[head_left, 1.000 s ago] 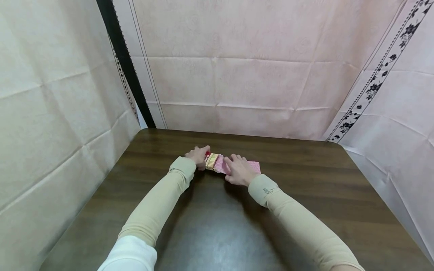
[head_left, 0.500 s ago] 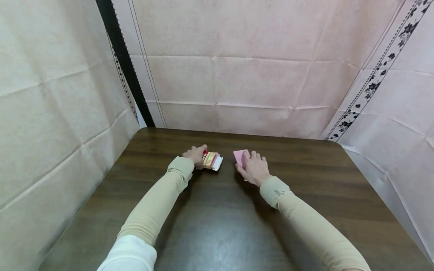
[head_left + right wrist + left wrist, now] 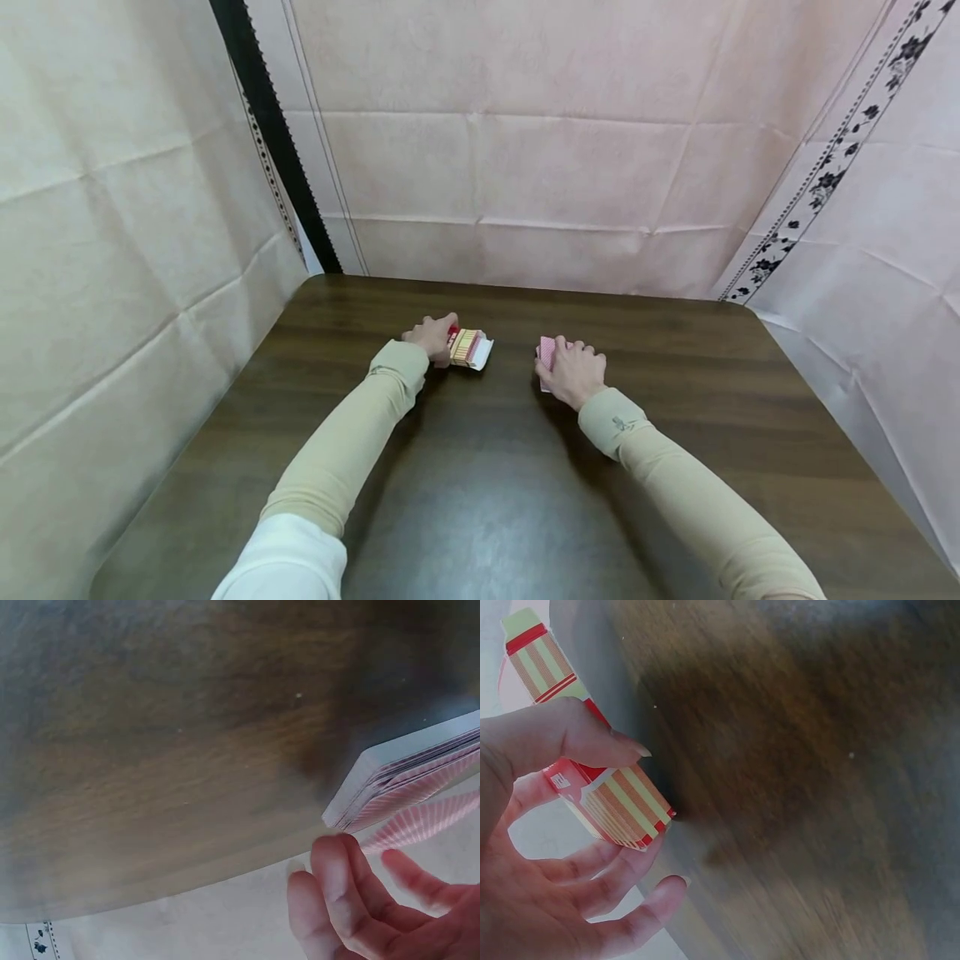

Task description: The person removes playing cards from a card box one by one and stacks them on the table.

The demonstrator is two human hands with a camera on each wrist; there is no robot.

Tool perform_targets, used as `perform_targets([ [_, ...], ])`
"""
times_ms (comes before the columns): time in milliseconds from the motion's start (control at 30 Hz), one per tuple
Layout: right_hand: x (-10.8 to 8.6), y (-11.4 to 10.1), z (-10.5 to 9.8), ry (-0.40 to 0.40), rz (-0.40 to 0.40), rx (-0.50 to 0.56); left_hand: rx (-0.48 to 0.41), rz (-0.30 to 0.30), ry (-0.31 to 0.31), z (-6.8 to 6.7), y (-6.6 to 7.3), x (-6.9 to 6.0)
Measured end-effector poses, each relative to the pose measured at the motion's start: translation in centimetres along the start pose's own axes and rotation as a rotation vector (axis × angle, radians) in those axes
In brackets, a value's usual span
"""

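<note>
Your left hand (image 3: 430, 340) has hold of the red and yellow-striped box (image 3: 467, 347), left of the middle towards the far side of the tabletop (image 3: 480, 483). That grip is closed only to the box's width, thumb across one side and fingers at the other. Your right hand (image 3: 573, 371) has the pink-backed card deck (image 3: 546, 357) to the right, fingers bent over it; from the right wrist you see them at its corner, with one pink piece bowed away from the stack. Whether the deck rests on the wood or is lifted, I cannot tell.

The step in hand looks to be managing box and deck apart, one per hand. For your next move, I'd keep the box steady and square the stack before shifting either one, since a loose card could slip or bend.

Watch the white flap (image 3: 482, 355), which sticks out from the box's right end towards the deck; it could catch a card's edge. Your right hand hides part of the deck from above. Past the far edge hangs a pale creased cloth (image 3: 555, 167), well apart from your work.
</note>
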State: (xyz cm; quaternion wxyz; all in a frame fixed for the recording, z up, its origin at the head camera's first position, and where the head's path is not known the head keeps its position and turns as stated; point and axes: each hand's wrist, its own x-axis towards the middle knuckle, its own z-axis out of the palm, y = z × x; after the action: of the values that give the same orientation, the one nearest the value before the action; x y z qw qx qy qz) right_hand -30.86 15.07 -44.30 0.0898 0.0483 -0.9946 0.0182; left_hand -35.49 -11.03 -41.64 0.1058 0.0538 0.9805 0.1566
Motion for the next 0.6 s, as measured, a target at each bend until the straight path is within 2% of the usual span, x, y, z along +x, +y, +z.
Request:
perform_targets([
  [233,-0.1,-0.5,0.0,-0.027,-0.016,-0.017,-0.001,-0.007,0.019,0.0,-0.3,0.2],
  [433,-0.4,-0.6,0.2,-0.056,-0.015,-0.027,0.005,-0.010,-0.003,0.3,-0.2,0.2],
  [500,-0.3,-0.5,-0.2,-0.035,-0.011,-0.034,0.013,0.001,0.004,0.3,0.1,0.1],
  [600,0.1,-0.4,-1.2,0.049,-0.054,-0.031,0.024,0.030,0.022,0.0,0.6,0.2],
])
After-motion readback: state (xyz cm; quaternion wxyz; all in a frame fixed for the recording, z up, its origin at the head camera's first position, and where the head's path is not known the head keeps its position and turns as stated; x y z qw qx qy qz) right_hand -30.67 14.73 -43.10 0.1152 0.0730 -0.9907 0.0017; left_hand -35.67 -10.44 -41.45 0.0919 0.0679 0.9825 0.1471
